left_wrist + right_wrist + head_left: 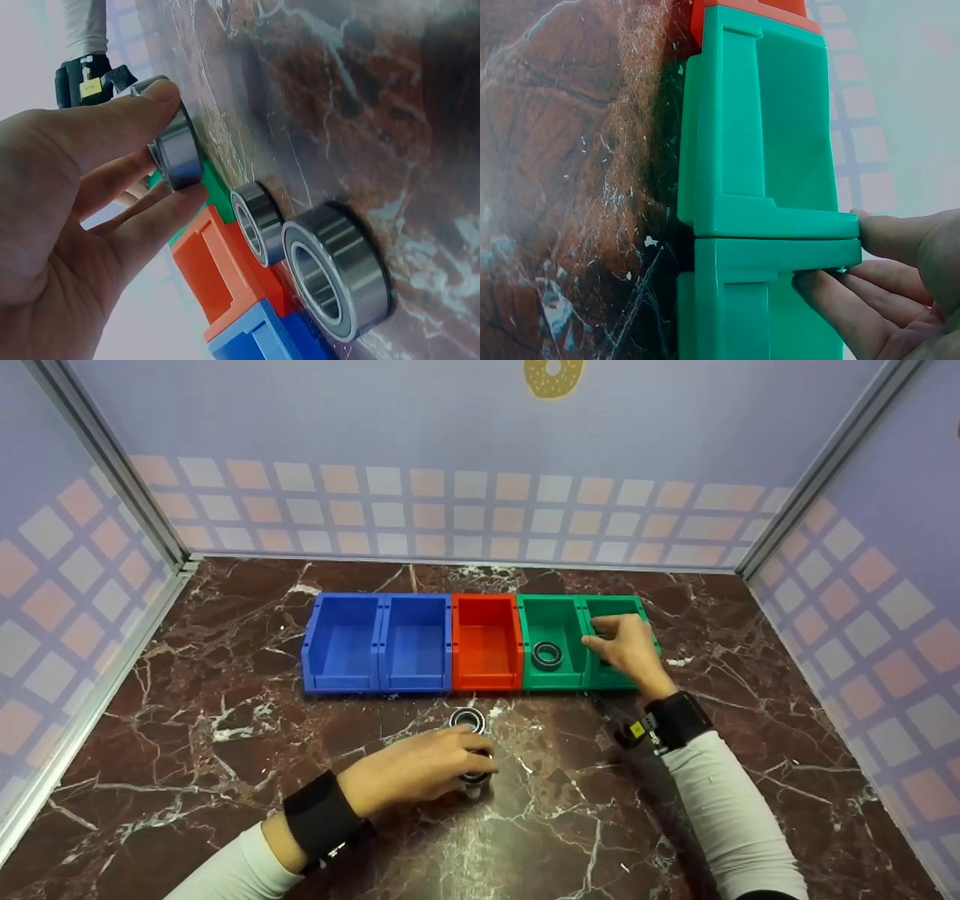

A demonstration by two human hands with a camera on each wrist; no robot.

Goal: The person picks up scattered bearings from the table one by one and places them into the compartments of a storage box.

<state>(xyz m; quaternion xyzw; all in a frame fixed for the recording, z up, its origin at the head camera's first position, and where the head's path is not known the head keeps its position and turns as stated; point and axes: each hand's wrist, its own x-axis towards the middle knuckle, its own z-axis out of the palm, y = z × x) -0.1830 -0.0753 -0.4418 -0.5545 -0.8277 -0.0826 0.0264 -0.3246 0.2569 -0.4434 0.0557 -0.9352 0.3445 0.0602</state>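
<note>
My left hand (420, 765) pinches a steel ball bearing (180, 146) between thumb and fingers, above the table. Past that hand, in the left wrist view, a small bearing (259, 223) and a larger bearing (341, 270) stand side by side on the table. The head view shows one bearing (467, 721) just beyond my left fingers. My right hand (628, 649) straddles the adjoining walls of the two green bins, its thumb (896, 236) on one side and fingers on the other, pinching them. Inside the left green bin (551, 619) lies another bearing (547, 655).
Left of the green bins, a red bin (486, 630) and two blue bins (416, 622) continue the row on the brown marbled table (247, 765). Walls with a pink and white square pattern (420, 510) enclose the back and both sides.
</note>
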